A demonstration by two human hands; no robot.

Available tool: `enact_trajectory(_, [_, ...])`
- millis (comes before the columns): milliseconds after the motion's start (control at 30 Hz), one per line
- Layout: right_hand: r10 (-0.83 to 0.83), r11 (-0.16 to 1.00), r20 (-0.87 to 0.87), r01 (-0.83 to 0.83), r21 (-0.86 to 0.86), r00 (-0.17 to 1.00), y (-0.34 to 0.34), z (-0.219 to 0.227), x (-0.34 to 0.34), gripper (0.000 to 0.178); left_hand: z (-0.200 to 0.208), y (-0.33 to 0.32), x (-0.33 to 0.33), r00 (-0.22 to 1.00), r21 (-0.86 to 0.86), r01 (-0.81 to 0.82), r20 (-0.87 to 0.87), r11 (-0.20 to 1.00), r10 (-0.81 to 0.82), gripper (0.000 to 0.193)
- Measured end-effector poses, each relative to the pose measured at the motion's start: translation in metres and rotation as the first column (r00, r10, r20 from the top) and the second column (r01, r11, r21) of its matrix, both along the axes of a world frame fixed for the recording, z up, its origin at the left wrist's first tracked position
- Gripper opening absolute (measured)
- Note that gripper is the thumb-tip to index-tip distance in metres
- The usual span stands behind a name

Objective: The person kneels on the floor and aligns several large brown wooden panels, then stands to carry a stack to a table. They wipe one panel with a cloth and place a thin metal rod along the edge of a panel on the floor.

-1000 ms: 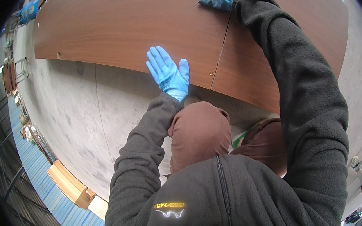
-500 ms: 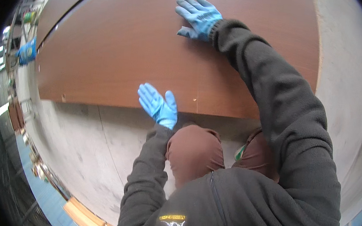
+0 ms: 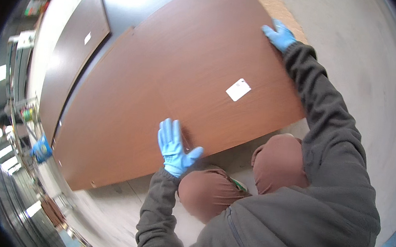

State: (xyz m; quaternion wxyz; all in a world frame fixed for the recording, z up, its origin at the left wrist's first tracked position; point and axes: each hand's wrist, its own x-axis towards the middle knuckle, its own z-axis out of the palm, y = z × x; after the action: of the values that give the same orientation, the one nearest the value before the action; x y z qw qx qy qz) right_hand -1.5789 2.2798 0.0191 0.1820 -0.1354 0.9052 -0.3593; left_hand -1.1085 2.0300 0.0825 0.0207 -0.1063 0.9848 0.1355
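Observation:
A large reddish-brown wood-look panel point(image 3: 184, 69) lies flat in front of my knees, with a white label point(image 3: 238, 89) on its right half. My left hand point(image 3: 176, 147), in a light-blue glove, is flat over the panel's near edge, fingers stretched out and thumb apart. Whether its palm presses on the surface, I cannot tell. At the panel's far right edge is my right hand point(image 3: 279, 35), gloved alike, its fingers spread on the border and holding nothing I can see.
Left of the large panel lies another brown panel point(image 3: 71, 67) with a small white label. A dark glossy surface point(image 3: 128, 7) shows between and beyond them. Bare chipboard point(image 3: 278, 6) borders the far right. Racks and a blue bag point(image 3: 41, 149) stand at the left.
My view has turned, so the panel appears tilted. My right hand has gone from the panel's surface to its right edge. The white labels now show. My left hand stays open near the front edge.

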Motion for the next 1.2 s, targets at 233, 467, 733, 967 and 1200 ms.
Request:
enact_trajectory(233, [-0.105, 0.99, 0.173, 0.12, -0.076, 0.979, 0.003, 0.008, 0.002, 0.077, 0.016, 0.084, -0.111, 0.793, 0.161, 0.537, 0.24, 0.828, -0.56, 0.118])
enact_trajectory(467, [-0.116, 0.988, 0.244, 0.137, -0.068, 0.963, 0.012, 0.027, 0.005, 0.075, 0.006, 0.104, -0.119, 0.781, 0.1, 0.567, 0.248, 0.817, -0.573, 0.114])
enact_trajectory(733, [-0.11, 0.988, 0.24, 0.132, -0.076, 0.965, 0.009, 0.021, 0.0, 0.067, -0.001, 0.104, -0.117, 0.766, 0.09, 0.568, 0.306, 0.818, -0.566, 0.126])
enact_trajectory(967, [0.087, 0.996, 0.224, -0.08, -0.04, 0.971, 0.01, 0.031, -0.035, 0.069, -0.006, 0.103, -0.114, 0.767, 0.078, 0.564, 0.32, 0.822, -0.556, 0.125])
enact_trajectory(1200, [0.049, 0.996, 0.156, -0.036, -0.087, 0.986, -0.081, 0.034, -0.131, 0.071, -0.01, 0.1, -0.108, 0.794, 0.101, 0.513, 0.323, 0.853, -0.516, 0.115])
